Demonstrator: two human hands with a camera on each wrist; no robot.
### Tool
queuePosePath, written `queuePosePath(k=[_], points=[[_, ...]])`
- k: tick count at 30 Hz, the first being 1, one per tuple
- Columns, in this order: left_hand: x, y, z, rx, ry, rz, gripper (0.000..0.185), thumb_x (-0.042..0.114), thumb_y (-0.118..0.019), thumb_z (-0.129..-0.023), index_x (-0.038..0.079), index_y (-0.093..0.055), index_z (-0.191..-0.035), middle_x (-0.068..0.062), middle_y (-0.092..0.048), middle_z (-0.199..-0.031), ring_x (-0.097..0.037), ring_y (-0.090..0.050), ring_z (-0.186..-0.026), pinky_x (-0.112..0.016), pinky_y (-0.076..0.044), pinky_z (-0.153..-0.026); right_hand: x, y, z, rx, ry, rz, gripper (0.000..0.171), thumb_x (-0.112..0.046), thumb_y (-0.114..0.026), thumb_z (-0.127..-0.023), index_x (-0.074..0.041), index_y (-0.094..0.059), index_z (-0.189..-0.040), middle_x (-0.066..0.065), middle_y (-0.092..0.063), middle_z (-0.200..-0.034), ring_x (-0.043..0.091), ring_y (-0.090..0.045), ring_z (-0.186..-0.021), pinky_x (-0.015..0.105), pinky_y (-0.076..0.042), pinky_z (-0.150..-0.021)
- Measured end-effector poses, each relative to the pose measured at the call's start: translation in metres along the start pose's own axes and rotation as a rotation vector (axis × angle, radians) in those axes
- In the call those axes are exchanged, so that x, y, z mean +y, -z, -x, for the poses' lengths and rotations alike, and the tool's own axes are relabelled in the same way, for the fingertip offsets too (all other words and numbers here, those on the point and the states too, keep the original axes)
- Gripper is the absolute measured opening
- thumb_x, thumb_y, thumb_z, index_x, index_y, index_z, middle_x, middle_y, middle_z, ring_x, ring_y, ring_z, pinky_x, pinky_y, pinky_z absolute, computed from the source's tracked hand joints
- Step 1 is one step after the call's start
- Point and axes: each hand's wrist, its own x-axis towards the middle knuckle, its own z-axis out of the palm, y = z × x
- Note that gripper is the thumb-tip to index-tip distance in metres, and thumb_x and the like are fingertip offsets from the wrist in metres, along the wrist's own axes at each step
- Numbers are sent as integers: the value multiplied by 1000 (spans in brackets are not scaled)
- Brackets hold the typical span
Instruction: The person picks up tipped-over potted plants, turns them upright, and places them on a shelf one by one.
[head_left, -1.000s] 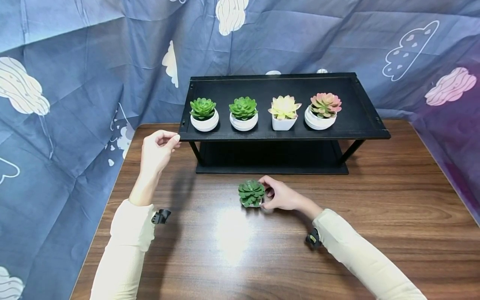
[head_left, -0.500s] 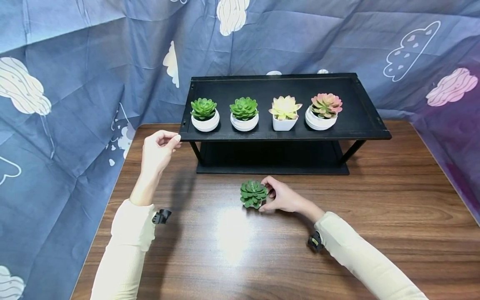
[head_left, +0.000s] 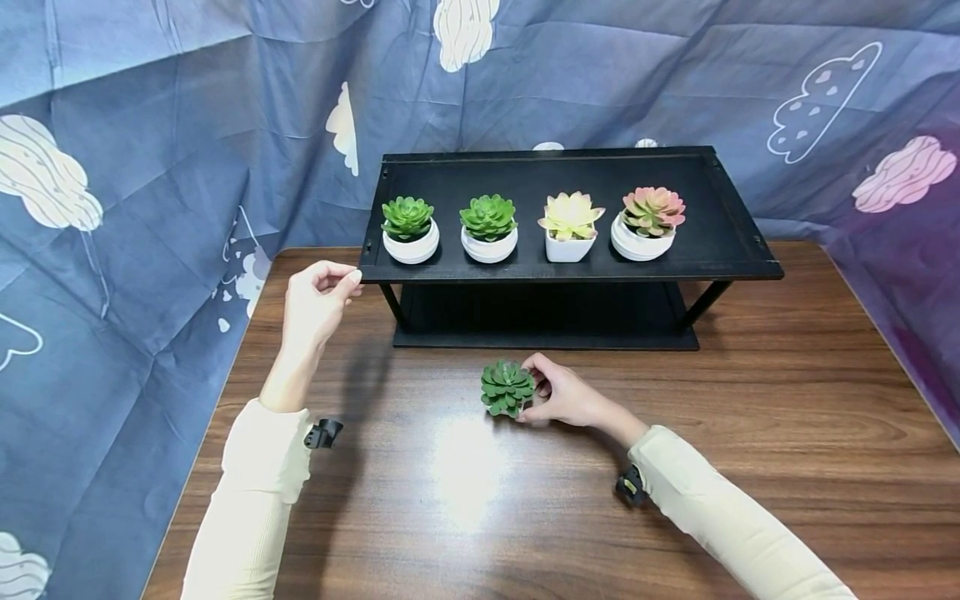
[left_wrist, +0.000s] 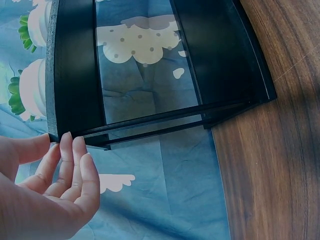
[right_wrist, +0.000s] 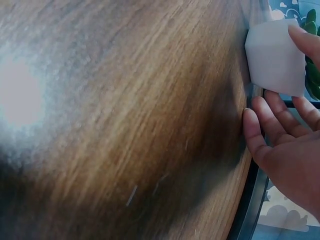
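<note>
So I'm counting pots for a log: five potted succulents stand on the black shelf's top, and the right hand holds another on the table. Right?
Not quite: the head view shows four potted succulents on the black shelf, not five. The right hand does hold another, the green succulent, on the table.

From my head view, succulent leaves (head_left: 507, 387) hide their white pot; my right hand (head_left: 564, 397) covers its far side.
</note>
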Motion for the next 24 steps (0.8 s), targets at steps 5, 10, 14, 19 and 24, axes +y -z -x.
queuePosePath(k=[5, 10, 14, 19, 24], points=[[0, 0, 0, -1, 4, -4, 21, 4, -62, -85, -14, -60, -97, 20, -57, -60, 2, -59, -59, -14, -46, -57, 13, -1, -2, -7, 2, 15, 50, -8, -78, -69, -3, -46, -108, 10, -55, -95, 28, -54, -83, 43, -48, -72], [-1, 1, 0, 2, 1, -3, 22, 4, -62, -85, -14, -60, -97, 20, -57, -59, 2, -59, -59, -13, -46, -57, 13, 0, -2, -14, 3, 16, 49, -8, -76, -69, -4, -48, -108, 11, -56, -97, 23, -56, -84, 39, -50, -74], [-1, 1, 0, 3, -1, -2, 22, 4, -62, -85, -14, -60, -97, 20, -57, -59, 2, -59, -58, -13, -46, -57, 12, 1, -3, -16, -2, 11, 48, -6, -74, -68, -4, -49, -108, 11, -57, -99, 21, -56, -85, 38, -50, -76], [0, 1, 0, 2, -2, 0, 21, 4, -62, -85, -14, -60, -97, 20, -57, -60, 2, -59, -59, -13, -46, -57, 12, 1, -3, -14, -8, -21, 47, -3, -73, -67, -4, -50, -108, 11, -58, -99, 21, -58, -86, 38, -51, -77], [1, 0, 0, -3, -5, 8, 22, 4, -62, -85, -14, -60, -97, 19, -58, -60, 2, -59, -59, -14, -47, -58, 11, 3, -2, -6, -7, -76, 46, 0, -73, -67, -1, -52, -108, 12, -59, -100, 22, -59, -89, 36, -50, -79]])
